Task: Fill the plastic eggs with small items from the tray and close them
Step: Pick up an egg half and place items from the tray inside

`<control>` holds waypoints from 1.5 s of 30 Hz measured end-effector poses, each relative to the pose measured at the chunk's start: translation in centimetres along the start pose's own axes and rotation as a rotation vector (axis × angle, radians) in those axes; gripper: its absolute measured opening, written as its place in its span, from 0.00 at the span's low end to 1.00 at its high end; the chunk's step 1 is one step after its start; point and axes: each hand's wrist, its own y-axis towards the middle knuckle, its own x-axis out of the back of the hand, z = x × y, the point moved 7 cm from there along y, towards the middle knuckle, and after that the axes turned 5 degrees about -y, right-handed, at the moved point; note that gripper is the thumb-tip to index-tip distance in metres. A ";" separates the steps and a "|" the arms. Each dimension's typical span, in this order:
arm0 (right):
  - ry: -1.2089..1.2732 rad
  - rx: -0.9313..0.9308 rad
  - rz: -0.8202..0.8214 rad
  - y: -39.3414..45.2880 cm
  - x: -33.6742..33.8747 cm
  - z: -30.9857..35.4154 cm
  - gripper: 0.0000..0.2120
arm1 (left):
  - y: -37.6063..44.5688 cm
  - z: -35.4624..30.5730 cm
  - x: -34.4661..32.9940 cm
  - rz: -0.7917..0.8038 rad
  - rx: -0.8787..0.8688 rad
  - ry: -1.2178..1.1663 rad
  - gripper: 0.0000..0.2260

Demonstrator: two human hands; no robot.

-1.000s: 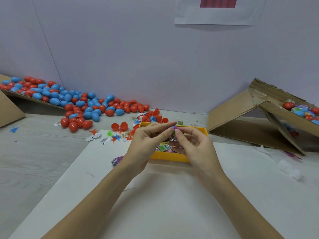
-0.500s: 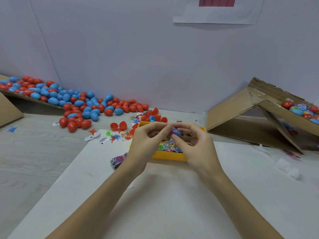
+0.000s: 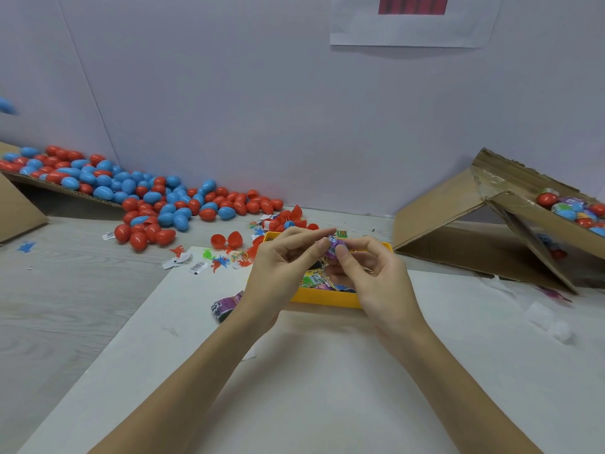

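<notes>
Both my hands meet over the yellow tray [image 3: 324, 298], which holds several colourful packets. My left hand [image 3: 281, 267] and my right hand [image 3: 373, 273] pinch a small purple wrapped item [image 3: 334, 245] between their fingertips, just above the tray's far side. An open red egg [image 3: 226, 240] lies left of the tray among small toy figures and paper scraps. Whether an egg half sits under the purple item is hidden by my fingers.
A big pile of red and blue eggs [image 3: 137, 194] spreads down a cardboard ramp at the back left. A cardboard box [image 3: 491, 221] at the right holds filled eggs. A purple packet [image 3: 226, 303] lies on the white sheet [image 3: 294, 371] by my left wrist.
My hands have risen slightly and drawn the purple item up from the tray; the fingertips have shifted round it. The camera view has tilted a little.
</notes>
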 end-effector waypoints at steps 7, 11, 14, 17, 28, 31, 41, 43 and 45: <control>-0.040 0.039 0.063 0.1 0.1 0.3 0.15 | 0.2 0.5 0.5 -0.020 0.102 0.021 0.12; 0.160 -0.094 0.041 0.4 0.0 -0.4 0.11 | 0.2 0.2 0.2 0.055 0.063 0.026 0.12; 0.027 -0.052 0.025 0.5 0.5 -0.5 0.09 | 0.0 -0.1 -0.4 0.118 -0.002 0.072 0.15; -0.028 -0.022 0.027 0.6 1.0 -0.6 0.09 | 0.1 0.3 -0.4 0.098 0.025 0.082 0.17; -0.368 0.227 0.033 0.4 0.3 0.6 0.20 | -0.1 1.7 0.1 -0.059 0.113 -0.007 0.08; -0.639 0.399 -0.048 -0.3 -0.1 1.5 0.23 | -0.3 2.7 -0.1 -0.043 0.229 -0.100 0.10; -0.776 0.512 -0.069 -0.5 0.0 2.1 0.22 | -0.2 2.6 -0.4 -0.002 0.216 -0.128 0.14; -0.768 0.513 -0.070 -0.4 0.3 2.2 0.21 | -0.1 2.4 -0.2 0.006 0.198 -0.115 0.12; -0.753 0.510 -0.056 -0.2 0.4 2.3 0.21 | 0.0 2.3 -0.2 0.013 0.187 -0.105 0.11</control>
